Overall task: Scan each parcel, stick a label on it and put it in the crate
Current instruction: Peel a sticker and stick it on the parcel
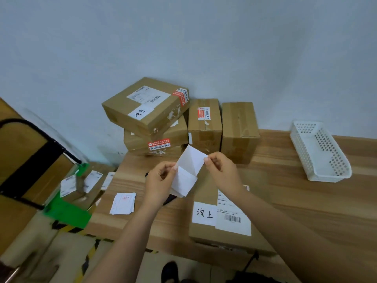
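Parcel (206, 193) under treatment: one flat cardboard box lying on the near part of the tabletop (306, 201), just below both hands. It carries a printed barcode label (233, 215) and, touching that label's left edge, a white slip with handwritten characters (204, 213). Above it the left hand (158, 180) holds a small white pad of labels (183, 182), its fingers (174, 167) pinching the pad's upper left edge. The right hand (223, 170) pinches, between thumb and forefinger, the corner of one white sheet (191, 158) that is lifted away from the pad. The step in hand appears to be peeling a label; whether it is meant for this parcel, which already bears a slip, cannot be told. Progress seems partial. The green crate (67, 211), low at the left beside the tabletop, holds at least two labelled parcels (81, 186), blurred. Four boxes wait at the far edge against the wall: a tilted box (142, 107) resting on a second box (157, 139), with two upright boxes (205, 125) (239, 129) to their right. The tilted one shows a handwritten slip; the others show none from this view. Also present: one loose stack of slips (123, 203) on the near left of the tabletop, one white perforated basket (318, 152) at the far right, and one black frame (30, 139) at the far left. No scanner can be identified with certainty.
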